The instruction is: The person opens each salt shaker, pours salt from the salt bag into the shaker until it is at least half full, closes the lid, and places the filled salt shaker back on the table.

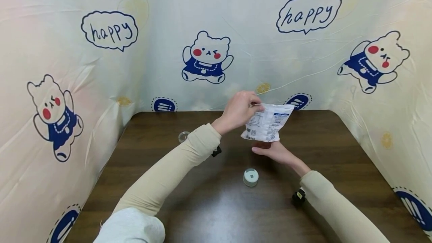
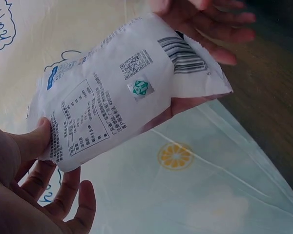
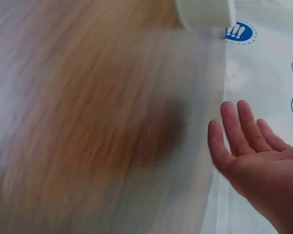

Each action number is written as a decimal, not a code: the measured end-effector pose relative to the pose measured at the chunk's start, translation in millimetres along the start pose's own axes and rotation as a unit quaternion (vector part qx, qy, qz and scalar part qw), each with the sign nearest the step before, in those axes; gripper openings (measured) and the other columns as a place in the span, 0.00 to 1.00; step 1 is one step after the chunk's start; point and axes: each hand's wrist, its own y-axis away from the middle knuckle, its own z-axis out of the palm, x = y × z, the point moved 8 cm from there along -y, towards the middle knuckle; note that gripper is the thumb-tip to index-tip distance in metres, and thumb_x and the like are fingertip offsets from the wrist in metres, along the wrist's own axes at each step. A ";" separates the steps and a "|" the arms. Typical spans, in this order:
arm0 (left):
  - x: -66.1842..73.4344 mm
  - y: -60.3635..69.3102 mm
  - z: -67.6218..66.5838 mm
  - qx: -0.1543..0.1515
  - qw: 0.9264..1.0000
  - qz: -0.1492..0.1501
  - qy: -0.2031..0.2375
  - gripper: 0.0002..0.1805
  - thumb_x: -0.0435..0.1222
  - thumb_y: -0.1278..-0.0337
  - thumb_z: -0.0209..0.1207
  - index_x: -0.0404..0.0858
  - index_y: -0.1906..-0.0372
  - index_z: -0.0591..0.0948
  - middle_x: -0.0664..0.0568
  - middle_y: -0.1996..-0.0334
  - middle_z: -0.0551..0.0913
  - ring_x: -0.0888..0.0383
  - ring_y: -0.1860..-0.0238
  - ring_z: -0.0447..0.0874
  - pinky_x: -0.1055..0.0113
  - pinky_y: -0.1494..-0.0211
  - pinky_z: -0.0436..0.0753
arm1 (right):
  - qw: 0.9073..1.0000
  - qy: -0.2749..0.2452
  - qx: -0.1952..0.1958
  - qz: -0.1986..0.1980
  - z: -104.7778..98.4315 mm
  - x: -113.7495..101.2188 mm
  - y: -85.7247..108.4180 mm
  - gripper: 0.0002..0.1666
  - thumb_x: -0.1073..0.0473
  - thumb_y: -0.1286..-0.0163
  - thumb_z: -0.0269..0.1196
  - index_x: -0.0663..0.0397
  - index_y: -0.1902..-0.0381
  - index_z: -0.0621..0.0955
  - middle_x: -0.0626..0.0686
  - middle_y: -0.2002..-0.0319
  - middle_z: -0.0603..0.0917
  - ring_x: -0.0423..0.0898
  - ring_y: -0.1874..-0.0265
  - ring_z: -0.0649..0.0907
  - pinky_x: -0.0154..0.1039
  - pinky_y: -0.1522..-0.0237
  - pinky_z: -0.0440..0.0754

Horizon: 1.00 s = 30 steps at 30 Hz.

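Observation:
A white printed packet (image 1: 268, 123) with a blue strip is held up above the far part of the table. My left hand (image 1: 241, 110) pinches its upper left edge between thumb and fingers. In the left wrist view the packet (image 2: 107, 92) shows a QR code, a green mark and a barcode, and the left hand (image 2: 44, 180) grips one end. Just below the packet is my right hand (image 1: 275, 151), palm up; in the right wrist view this hand (image 3: 259, 161) has its fingers extended and holds nothing. Whether it touches the packet I cannot tell.
On the dark wooden table (image 1: 209, 201) a small round white-topped container (image 1: 251, 177) stands nearer than the hands. A clear round piece (image 1: 183, 136) lies by the left forearm. A printed cloth (image 1: 162, 48) hangs around the table's back and sides.

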 end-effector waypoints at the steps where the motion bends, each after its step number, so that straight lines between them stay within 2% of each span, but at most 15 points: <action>1: -0.2 0.8 -1.4 0.000 1.000 -0.001 0.000 0.09 0.39 0.33 0.71 0.41 0.54 0.93 0.58 0.64 0.86 0.60 0.62 0.77 0.66 0.56 0.75 | 1.000 -0.016 -0.008 -0.002 2.9 -2.0 -1.5 0.46 0.58 0.26 0.70 0.46 0.19 0.58 0.64 0.28 0.70 0.66 0.36 0.77 0.54 0.36 0.78; 6: -4.9 7.4 -10.0 -0.001 1.000 -0.012 0.019 0.09 0.38 0.33 0.71 0.40 0.53 0.93 0.56 0.61 0.87 0.60 0.61 0.79 0.68 0.56 0.77 | 0.994 -0.112 -0.016 -0.002 13.5 -9.3 -6.0 0.37 0.63 0.23 0.66 0.54 0.22 0.63 0.65 0.32 0.74 0.71 0.36 0.77 0.58 0.38 0.79; 10: -11.0 11.9 -17.3 0.011 0.999 -0.020 0.029 0.09 0.37 0.33 0.71 0.39 0.53 0.92 0.55 0.60 0.88 0.60 0.61 0.81 0.69 0.57 0.79 | 0.986 -0.161 0.009 -0.036 17.0 -18.6 -9.8 0.31 0.68 0.25 0.66 0.50 0.28 0.71 0.56 0.36 0.81 0.67 0.38 0.80 0.63 0.38 0.77; 12: -14.6 13.7 -19.4 0.015 0.999 -0.025 0.032 0.08 0.37 0.33 0.71 0.39 0.54 0.93 0.55 0.61 0.88 0.60 0.60 0.81 0.69 0.57 0.78 | 0.982 -0.179 0.017 -0.054 18.9 -22.9 -11.7 0.29 0.69 0.25 0.66 0.46 0.31 0.73 0.51 0.38 0.82 0.60 0.41 0.83 0.65 0.37 0.76; 15: -19.3 16.8 -22.8 0.018 0.998 -0.030 0.042 0.08 0.37 0.33 0.71 0.39 0.55 0.93 0.55 0.61 0.87 0.60 0.60 0.80 0.68 0.57 0.78 | 0.975 -0.210 0.014 -0.074 23.1 -28.4 -14.5 0.28 0.70 0.24 0.64 0.43 0.32 0.74 0.50 0.38 0.82 0.54 0.41 0.84 0.68 0.36 0.73; 18: -23.2 19.9 -25.3 0.017 0.997 -0.035 0.062 0.07 0.36 0.33 0.71 0.39 0.56 0.93 0.55 0.62 0.87 0.59 0.61 0.80 0.67 0.58 0.79 | 0.970 -0.229 0.007 -0.080 26.1 -30.8 -16.0 0.28 0.69 0.23 0.63 0.43 0.31 0.72 0.52 0.36 0.80 0.52 0.41 0.84 0.70 0.37 0.73; 23: -28.8 25.9 -29.9 0.023 0.996 -0.035 0.082 0.06 0.36 0.33 0.71 0.38 0.56 0.93 0.55 0.63 0.87 0.59 0.61 0.81 0.67 0.58 0.79 | 0.968 -0.236 0.003 -0.082 30.8 -33.2 -18.3 0.29 0.69 0.23 0.62 0.43 0.30 0.72 0.52 0.36 0.80 0.52 0.41 0.84 0.64 0.43 0.81; 30: -39.2 34.7 -37.3 0.030 0.992 -0.052 0.110 0.07 0.36 0.33 0.71 0.38 0.56 0.93 0.55 0.63 0.87 0.58 0.61 0.81 0.66 0.59 0.81 | 0.964 -0.245 0.039 -0.098 35.8 -38.6 -21.2 0.28 0.72 0.27 0.65 0.45 0.35 0.75 0.53 0.40 0.83 0.52 0.45 0.86 0.61 0.48 0.84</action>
